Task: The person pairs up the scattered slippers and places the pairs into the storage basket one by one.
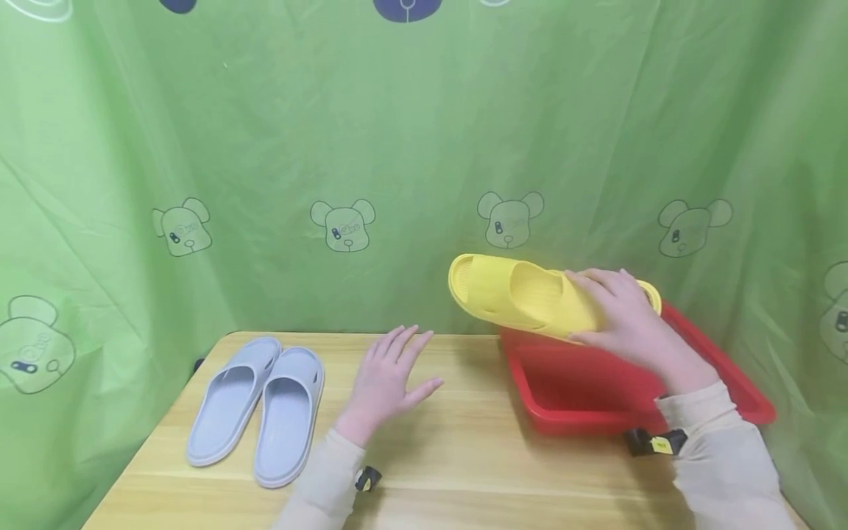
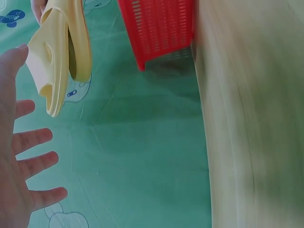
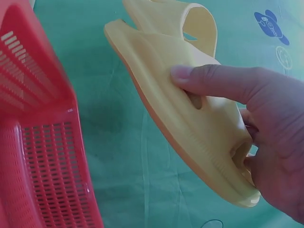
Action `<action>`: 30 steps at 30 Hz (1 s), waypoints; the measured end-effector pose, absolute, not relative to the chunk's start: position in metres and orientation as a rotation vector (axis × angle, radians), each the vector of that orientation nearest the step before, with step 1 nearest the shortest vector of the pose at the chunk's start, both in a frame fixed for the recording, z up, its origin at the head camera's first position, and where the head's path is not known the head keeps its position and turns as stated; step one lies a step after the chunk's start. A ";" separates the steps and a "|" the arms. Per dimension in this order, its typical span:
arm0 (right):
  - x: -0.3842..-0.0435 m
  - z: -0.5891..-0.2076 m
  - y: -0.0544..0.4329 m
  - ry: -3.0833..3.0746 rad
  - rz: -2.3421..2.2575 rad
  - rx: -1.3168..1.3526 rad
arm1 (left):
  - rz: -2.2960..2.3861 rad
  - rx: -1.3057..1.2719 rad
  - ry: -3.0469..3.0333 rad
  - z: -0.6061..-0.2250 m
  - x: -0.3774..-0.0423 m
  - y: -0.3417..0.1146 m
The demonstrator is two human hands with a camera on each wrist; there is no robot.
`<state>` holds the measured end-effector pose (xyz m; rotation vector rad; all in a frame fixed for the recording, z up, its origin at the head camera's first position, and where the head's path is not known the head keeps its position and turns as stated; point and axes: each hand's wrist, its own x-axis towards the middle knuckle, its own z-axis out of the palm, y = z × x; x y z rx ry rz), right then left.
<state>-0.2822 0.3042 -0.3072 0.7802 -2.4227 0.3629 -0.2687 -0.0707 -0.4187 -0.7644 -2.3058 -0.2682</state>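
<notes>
Grey slippers: side by side on the table [image 1: 464, 471], left of my hands [image 1: 281, 416].
My left hand [image 1: 387, 379]: fingers straight and spread wide, thumb out, holding nothing; cut off by the left edge in its wrist view.
Left arm: reaching forward over the table, back of the hand up, sleeve cut off below.
Yellow slippers [image 1: 523, 298]: a pair, raised above the basket [image 1: 586, 421], toes leftward past its rim; overhead, one mostly masks the other.
My right hand [image 1: 623, 316]: thumb on one side, fingers curled round the other, gripping the pair; most fingertips hidden in its wrist view.
Right arm: angled inward over the basket.
</notes>
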 end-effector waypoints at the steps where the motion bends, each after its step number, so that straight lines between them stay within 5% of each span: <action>1: -0.284 -0.307 0.307 -2.422 0.360 0.783 | -0.262 -0.770 -2.306 -0.419 -0.269 -0.069; 30: -0.298 -0.294 0.343 -2.543 0.259 0.822 | -0.067 -0.981 -2.529 -0.424 -0.271 -0.007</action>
